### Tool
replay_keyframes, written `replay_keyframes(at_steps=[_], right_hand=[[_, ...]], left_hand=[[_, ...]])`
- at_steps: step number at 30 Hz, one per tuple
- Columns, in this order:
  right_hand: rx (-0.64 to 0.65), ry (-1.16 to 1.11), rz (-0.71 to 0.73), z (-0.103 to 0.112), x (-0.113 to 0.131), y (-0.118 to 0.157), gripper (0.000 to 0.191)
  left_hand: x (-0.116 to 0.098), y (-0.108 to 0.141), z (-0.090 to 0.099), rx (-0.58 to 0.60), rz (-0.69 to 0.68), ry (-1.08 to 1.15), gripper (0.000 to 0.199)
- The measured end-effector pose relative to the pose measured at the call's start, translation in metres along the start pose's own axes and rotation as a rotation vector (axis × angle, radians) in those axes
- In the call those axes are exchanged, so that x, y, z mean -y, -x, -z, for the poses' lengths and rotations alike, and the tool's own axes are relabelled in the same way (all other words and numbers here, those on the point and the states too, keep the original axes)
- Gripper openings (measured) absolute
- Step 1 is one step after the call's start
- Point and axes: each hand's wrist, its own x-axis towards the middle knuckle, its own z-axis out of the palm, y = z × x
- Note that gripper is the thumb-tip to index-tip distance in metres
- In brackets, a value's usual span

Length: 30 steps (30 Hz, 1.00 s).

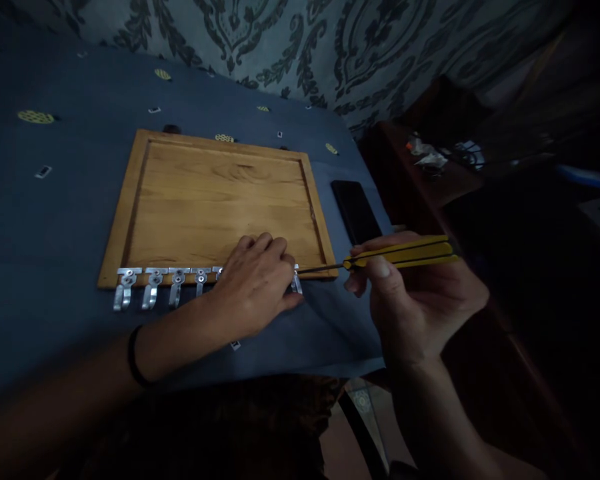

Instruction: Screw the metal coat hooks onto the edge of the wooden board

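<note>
A framed wooden board [220, 200] lies on the blue tablecloth. Along its near edge runs a row of silver metal hooks [177, 287], fixed with screws. My left hand [255, 283] is curled over that edge, fingers on the wood and thumb in front, covering part of the row. Just beside the thumb, the rightmost metal hook [297, 283] shows. My right hand [415, 293] grips a screwdriver [405, 253] by its yellow and black handle. The thin shaft points left, and its tip is at the rightmost hook, where the exact contact is hard to see.
A black phone [356, 212] lies right of the board. The patterned tablecloth [70, 220] reaches a wall with dark ornaments [300, 53]. To the right stands a dark brown piece of furniture [410, 167] with a crumpled plastic bag [427, 157] on it. The light is dim.
</note>
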Motion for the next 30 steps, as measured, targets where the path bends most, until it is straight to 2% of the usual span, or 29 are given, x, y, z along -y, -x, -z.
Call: replay_keyframes(at_steps=[4, 11, 20, 26, 30], right_hand=[[0.013, 0.001, -0.010, -0.002, -0.002, 0.000, 0.011], [0.031, 0.016, -0.032, -0.002, 0.000, -0.002, 0.016], [0.090, 0.023, -0.092, 0.007, 0.001, 0.001, 0.017], [0.147, 0.082, -0.039, 0.009, 0.010, -0.001, 0.005], [0.122, 0.095, 0.002, 0.005, 0.007, -0.002, 0.010]], left_hand=[[-0.001, 0.000, 0.001, 0.026, 0.011, -0.010, 0.036], [0.002, 0.001, -0.002, -0.055, -0.032, -0.016, 0.032], [-0.002, -0.001, 0.004, 0.055, 0.024, -0.010, 0.036], [-0.001, 0.000, 0.003, 0.039, 0.019, 0.004, 0.034], [-0.001, 0.000, 0.000, 0.013, 0.007, 0.003, 0.034]])
